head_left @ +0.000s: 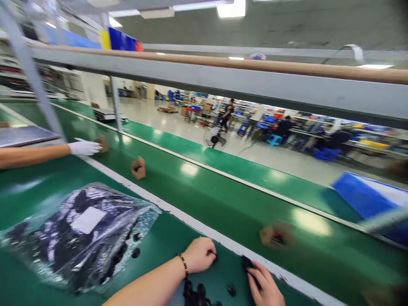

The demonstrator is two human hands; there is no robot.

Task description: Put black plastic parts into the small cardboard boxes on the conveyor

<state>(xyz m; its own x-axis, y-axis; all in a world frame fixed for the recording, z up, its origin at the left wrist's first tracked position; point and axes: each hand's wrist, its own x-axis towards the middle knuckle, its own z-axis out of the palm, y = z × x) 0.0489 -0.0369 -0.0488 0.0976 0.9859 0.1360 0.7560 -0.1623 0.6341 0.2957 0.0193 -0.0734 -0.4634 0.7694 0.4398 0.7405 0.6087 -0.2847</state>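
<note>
My left hand (200,255), with a beaded bracelet at its wrist, is closed over the green work surface. A small dark bit shows at its curled fingers, too hidden to name. To its right, my right hand (267,285) grips a black elongated part (247,265) beside the white rail. Below and between the hands lie a cluster of small black round parts (199,295) and a single black round piece (231,290). A clear plastic bag (92,242) full of black parts lies to the left, with a few loose ones at its open side.
Along the green conveyor belt (204,191) stand small open cardboard boxes (138,168), one blurred box (276,235) near my hands. At left, a co-worker's white-gloved hand (85,147) reaches to another box. A blue bin (366,195) sits at right; a grey beam (204,76) crosses overhead.
</note>
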